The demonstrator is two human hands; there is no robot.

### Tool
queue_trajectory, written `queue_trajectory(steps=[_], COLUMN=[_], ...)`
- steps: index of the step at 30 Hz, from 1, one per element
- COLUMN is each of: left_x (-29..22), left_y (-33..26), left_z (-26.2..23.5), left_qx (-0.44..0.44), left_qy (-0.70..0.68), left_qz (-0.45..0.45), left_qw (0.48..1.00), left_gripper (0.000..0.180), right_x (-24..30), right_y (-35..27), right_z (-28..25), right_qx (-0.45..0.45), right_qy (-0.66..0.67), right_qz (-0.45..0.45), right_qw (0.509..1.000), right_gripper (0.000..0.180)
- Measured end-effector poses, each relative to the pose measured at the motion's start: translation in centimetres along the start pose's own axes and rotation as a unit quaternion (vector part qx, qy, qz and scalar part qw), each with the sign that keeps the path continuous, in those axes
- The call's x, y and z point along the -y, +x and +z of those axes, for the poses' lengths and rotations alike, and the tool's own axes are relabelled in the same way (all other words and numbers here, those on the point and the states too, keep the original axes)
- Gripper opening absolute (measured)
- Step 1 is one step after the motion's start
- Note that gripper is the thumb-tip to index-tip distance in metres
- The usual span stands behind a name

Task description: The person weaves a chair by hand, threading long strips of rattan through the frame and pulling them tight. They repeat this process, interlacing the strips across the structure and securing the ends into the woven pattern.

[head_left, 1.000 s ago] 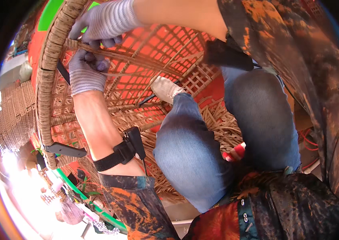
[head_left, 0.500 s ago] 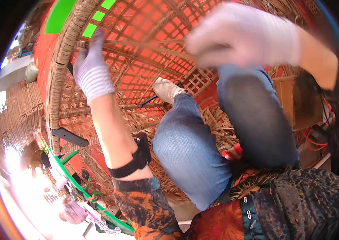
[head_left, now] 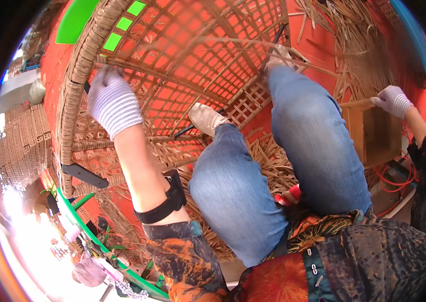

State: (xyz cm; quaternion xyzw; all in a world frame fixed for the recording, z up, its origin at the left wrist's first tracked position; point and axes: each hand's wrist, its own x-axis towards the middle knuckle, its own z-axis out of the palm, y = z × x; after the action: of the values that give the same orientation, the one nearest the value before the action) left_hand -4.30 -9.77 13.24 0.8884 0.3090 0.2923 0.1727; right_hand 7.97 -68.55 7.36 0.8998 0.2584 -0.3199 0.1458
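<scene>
A big brown wicker basket [head_left: 173,75] with an open lattice lies tilted before me, its thick wrapped rim [head_left: 74,90] at the left. My left hand [head_left: 115,103], in a striped pale glove, is closed on the weave just inside that rim; its fingertips are partly hidden. Out to the right, my gloved right hand [head_left: 393,101] has its fingers pinched together, close to the edge of a wooden box [head_left: 358,128]. A thin wicker strip [head_left: 278,46], smeared by motion, runs from the lattice toward these fingers; its last stretch is hard to see.
My knees in jeans [head_left: 238,186] are between the arms, one shoe [head_left: 205,118] against the basket. Loose strips [head_left: 341,35] lie at the far right on red ground, more beneath my legs. A green hoop [head_left: 97,241] curves at lower left; orange cord [head_left: 394,176] tangles near the box.
My right hand has swept from above the basket far right to beside the box, and the strip has stretched out that way. My left hand has drawn slightly nearer, fingers now curled in.
</scene>
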Motion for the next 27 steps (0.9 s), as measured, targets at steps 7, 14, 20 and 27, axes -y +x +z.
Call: queue_trajectory(steps=[7,14,20,27], left_x=[-3.8,-7.4,-7.7,-6.2], left_y=[-1.5,-0.1,0.6,0.3], left_z=[-0.7,-0.7,-0.4,-0.7], left_qx=[0.058,0.141,0.179,0.155], left_qy=[-0.068,0.196,0.229,0.290], left_qz=[-0.142,-0.095,-0.097,-0.032], left_qw=[0.986,0.966,0.952,0.944], left_gripper=[0.050,0.069,0.046,0.043], right_x=[-1.6,-5.7,-5.6,-7.0], right_y=[-2.6,-9.2,-11.1,-9.6], right_z=[7.6,10.9,13.3,12.6], right_qx=[-0.104,-0.172,-0.167,-0.137], right_qy=[-0.004,-0.044,-0.042,-0.053], right_qz=[-0.014,0.037,0.048,0.075], right_qw=[0.994,0.983,0.984,0.986], right_gripper=[0.040,0.034,0.040,0.040])
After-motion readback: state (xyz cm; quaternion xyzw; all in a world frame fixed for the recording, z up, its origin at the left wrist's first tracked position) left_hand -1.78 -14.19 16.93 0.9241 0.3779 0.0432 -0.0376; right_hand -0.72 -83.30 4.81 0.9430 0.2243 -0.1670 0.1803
